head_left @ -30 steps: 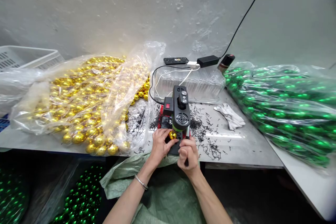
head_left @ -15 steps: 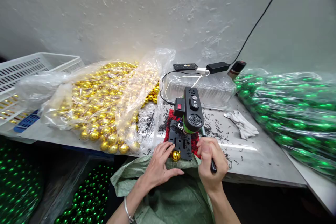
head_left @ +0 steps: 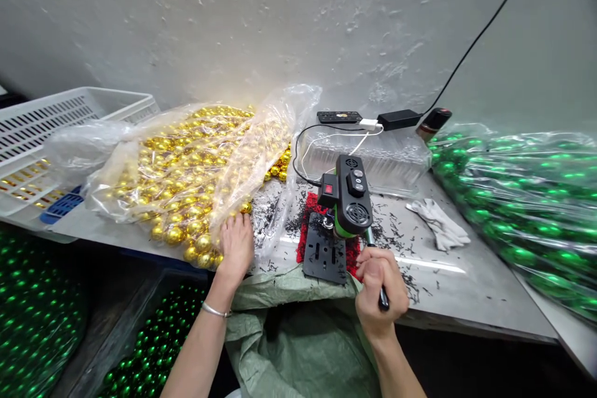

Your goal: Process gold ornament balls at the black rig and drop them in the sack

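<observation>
My left hand (head_left: 237,241) reaches among the gold balls (head_left: 175,235) at the right edge of their clear plastic bag; its fingertips are partly hidden, so what they grip cannot be made out. My right hand (head_left: 382,286) is wrapped round the black-ended handle (head_left: 383,300) of a small press. The press's black head (head_left: 354,196) stands over a slotted black plate (head_left: 324,256), which lies on a red mat (head_left: 303,239). No ball sits on the plate.
A green sack (head_left: 303,348) hangs open below the table edge. Behind the press lies a clear plastic box (head_left: 396,158). A white glove (head_left: 441,224) and bagged green balls (head_left: 522,199) are to the right, a white basket (head_left: 116,102) at the far left.
My left hand has moved left from the plate to the gold balls. The ball that was at the plate's front is gone. My right hand still holds the handle. The view has shifted slightly.
</observation>
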A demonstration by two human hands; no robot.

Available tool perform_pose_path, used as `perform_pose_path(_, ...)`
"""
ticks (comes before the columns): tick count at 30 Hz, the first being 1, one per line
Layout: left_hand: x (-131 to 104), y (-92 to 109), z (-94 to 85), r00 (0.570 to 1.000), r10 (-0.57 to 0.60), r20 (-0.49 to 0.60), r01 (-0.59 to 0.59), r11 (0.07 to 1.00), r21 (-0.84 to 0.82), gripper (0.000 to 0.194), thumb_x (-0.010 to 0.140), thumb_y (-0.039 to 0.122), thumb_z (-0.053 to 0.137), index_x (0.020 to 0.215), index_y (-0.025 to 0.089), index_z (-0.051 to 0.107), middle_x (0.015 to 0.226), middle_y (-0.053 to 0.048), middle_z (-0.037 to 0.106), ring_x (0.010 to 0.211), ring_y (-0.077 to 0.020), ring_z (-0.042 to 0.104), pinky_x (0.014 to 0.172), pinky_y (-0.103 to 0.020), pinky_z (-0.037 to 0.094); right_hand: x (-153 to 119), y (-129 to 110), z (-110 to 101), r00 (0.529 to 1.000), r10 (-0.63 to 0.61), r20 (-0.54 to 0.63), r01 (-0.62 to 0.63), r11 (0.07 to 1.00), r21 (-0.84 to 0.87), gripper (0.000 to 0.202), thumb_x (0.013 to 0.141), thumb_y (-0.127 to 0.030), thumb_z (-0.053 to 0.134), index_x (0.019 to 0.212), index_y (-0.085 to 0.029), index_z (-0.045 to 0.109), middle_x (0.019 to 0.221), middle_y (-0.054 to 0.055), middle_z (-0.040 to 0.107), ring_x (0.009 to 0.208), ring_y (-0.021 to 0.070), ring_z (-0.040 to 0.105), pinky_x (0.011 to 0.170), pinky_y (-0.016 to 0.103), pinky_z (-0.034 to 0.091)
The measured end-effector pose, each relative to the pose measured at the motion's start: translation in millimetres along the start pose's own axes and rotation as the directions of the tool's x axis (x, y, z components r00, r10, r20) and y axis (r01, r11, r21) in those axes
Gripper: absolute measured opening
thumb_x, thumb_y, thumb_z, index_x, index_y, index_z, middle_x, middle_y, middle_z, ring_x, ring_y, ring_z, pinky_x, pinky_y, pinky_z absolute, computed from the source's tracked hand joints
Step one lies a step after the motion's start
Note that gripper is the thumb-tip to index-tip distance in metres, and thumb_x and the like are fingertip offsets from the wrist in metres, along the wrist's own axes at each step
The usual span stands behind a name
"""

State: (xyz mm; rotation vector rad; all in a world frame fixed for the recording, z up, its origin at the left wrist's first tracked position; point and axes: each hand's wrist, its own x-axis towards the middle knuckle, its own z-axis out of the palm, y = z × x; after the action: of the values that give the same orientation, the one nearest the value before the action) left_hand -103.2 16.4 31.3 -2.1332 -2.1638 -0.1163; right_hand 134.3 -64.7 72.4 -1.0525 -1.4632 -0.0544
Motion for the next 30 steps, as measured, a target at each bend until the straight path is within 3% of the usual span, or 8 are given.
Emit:
perform_pose_path(6,6.5,-6.8,2.9,0.997,-0.064,0.040,0.069,0.988,-0.136,0.020,0.089,0.025,0.053,0.096,0.010,0.064,0.098,-0.019,0.063,0.095,-0.0327,0.061,0.075,-0.038,0.050,-1.1,1.8,-0.2,1.000,-0.021,-0.001,0.021,1.000,-0.004,0.027,0.090,-0.005,0.043,0.069,-0.021,0.047,0.063,-0.001,0.050,0.068,0.0166,0.055,0.061,0.032,0.040)
perform_pose_path(9,10.6,-6.6,5.7,1.000,-0.004,0.002,0.005,0.885,-0.466,0.027,0.088,0.040,0.058,0.090,0.014,0.066,0.092,-0.014,0.066,0.092,-0.0291,0.063,0.080,-0.038,0.050,-2.1,3.1,-0.3,1.000,-0.027,0.010,0.027,1.000,0.003,0.027,0.089,-0.004,0.044,0.069,-0.021,0.047,0.061,-0.001,0.049,0.068,0.0164,0.055,0.062,0.031,0.041)
perform_pose_path(11,12.2,-1.6,5.3,1.000,0.004,0.031,0.022,0.619,-0.785,0.039,0.084,0.053,0.059,0.091,0.016,0.067,0.091,-0.010,0.068,0.087,-0.0249,0.064,0.080,-0.037,0.051,-3.3,3.9,0.0,1.000,-0.026,0.007,0.026,1.000,0.008,0.026,0.089,-0.004,0.044,0.069,-0.021,0.047,0.061,-0.002,0.049,0.068,0.0163,0.056,0.062,0.031,0.041)
perform_pose_path(13,11.7,8.7,3.2,0.986,0.015,0.169,0.162,0.207,-0.965,0.052,0.077,0.065,0.062,0.093,0.016,0.066,0.090,-0.008,0.069,0.081,-0.0214,0.066,0.077,-0.035,0.053,-4.2,4.3,0.6,1.000,-0.018,0.000,0.018,1.000,0.012,0.026,0.089,-0.005,0.044,0.068,-0.021,0.047,0.061,-0.001,0.049,0.068,0.0166,0.056,0.061,0.031,0.041)
perform_pose_path(15,7.8,23.6,1.6,0.943,0.081,0.323,0.332,-0.141,-0.933,0.058,0.068,0.068,0.069,0.092,0.015,0.066,0.087,-0.006,0.069,0.077,-0.0195,0.067,0.076,-0.034,0.055,-4.5,4.0,1.1,1.000,-0.011,-0.009,0.011,1.000,0.014,0.026,0.089,-0.006,0.044,0.068,-0.021,0.048,0.061,-0.001,0.049,0.067,0.0168,0.056,0.060,0.031,0.041)
perform_pose_path(18,-3.8,50.1,5.4,0.886,0.196,0.420,0.464,-0.369,-0.805,0.054,0.062,0.057,0.081,0.094,0.016,0.066,0.091,-0.006,0.071,0.080,-0.0182,0.069,0.082,-0.035,0.056,-3.6,2.6,1.1,1.000,-0.015,-0.007,0.015,1.000,0.010,0.026,0.089,-0.006,0.043,0.068,-0.021,0.048,0.062,-0.001,0.050,0.067,0.0167,0.056,0.060,0.031,0.042)
perform_pose_path(23,-21.3,92.1,26.9,0.891,0.163,0.425,0.455,-0.315,-0.833,0.049,0.068,0.044,0.080,0.104,0.014,0.066,0.098,-0.009,0.073,0.089,-0.0192,0.069,0.081,-0.032,0.055,-0.9,-0.2,-0.5,0.999,-0.021,0.025,0.021,1.000,-0.005,0.026,0.088,-0.004,0.042,0.069,-0.021,0.047,0.063,-0.001,0.049,0.068,0.0155,0.055,0.060,0.030,0.042)
perform_pose_path(30,-26.8,119.6,37.0,0.995,0.036,0.088,0.082,0.137,-0.987,0.023,0.082,0.031,0.065,0.102,0.018,0.062,0.100,-0.008,0.073,0.093,-0.0193,0.068,0.081,-0.032,0.052,2.7,-2.5,-2.5,0.998,-0.028,0.060,0.028,1.000,-0.011,0.026,0.089,-0.004,0.042,0.069,-0.021,0.047,0.064,-0.001,0.049,0.067,0.0154,0.054,0.058,0.029,0.043)
